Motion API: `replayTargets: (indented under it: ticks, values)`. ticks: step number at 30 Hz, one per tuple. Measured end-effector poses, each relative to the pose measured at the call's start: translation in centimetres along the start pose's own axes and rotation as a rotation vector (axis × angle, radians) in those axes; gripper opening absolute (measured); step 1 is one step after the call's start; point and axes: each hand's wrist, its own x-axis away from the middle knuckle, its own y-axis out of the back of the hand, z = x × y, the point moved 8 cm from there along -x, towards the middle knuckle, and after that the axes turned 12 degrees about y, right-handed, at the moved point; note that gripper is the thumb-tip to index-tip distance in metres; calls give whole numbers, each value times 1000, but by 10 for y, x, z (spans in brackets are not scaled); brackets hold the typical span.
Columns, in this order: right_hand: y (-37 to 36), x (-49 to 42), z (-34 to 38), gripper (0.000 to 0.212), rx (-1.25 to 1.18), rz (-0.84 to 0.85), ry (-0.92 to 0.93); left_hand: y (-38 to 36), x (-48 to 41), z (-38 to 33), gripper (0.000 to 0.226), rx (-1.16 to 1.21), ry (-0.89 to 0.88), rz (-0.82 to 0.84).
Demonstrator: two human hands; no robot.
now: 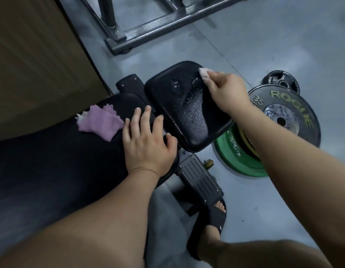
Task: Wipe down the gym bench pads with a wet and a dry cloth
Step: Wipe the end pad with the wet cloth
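Head view looks down on the seat pad [187, 105], whose middle shows a sheen of wet streaks. The right hand [227, 91] reaches to the far right corner of the seat pad, its fingers [216, 77] drawn narrow in a pinch on a small pale cloth [204, 73] that touches the pad there. The streaks suggest this is the wet cloth, bunched small so it can be dragged with some pressure.

Just left of the seat pad lies the long pad [61, 151], the surface that carries a purple cloth [99, 120]. That cloth sits loose and ungripped near the seat pad, probably the dry one parked within reach for the follow-up pass. The left hand [148, 140] rests flat on the end of the long pad nearest the seat pad, fingers spread wide and holding nothing, likely bracing the person's lean and steadying the frame.

On the floor right of the seat pad lie a black weight plate [287, 117] and a green weight plate [235, 157], partly tucked under it.

The wet pass on the seat pad looks partly done, and drying has not begun.
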Motion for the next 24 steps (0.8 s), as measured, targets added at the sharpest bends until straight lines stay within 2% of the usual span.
replayTargets:
  ticks: [5, 12, 15, 21, 24]
  values:
    - [13, 37, -5, 34, 94, 13, -48, 2, -1, 0, 53, 14, 10, 10]
    - [-18, -53, 11, 32, 51, 33, 17, 0, -1, 1, 54, 4, 0, 6]
    - [-26, -63, 20, 27, 50, 31, 82, 0, -1, 0, 53, 3, 4, 11]
    - [-17, -6, 24, 54, 131, 53, 239, 1, -1, 1, 52, 28, -1, -5]
    - [-20, -8, 29, 53, 188, 73, 280, 2, -1, 0, 52, 23, 0, -2]
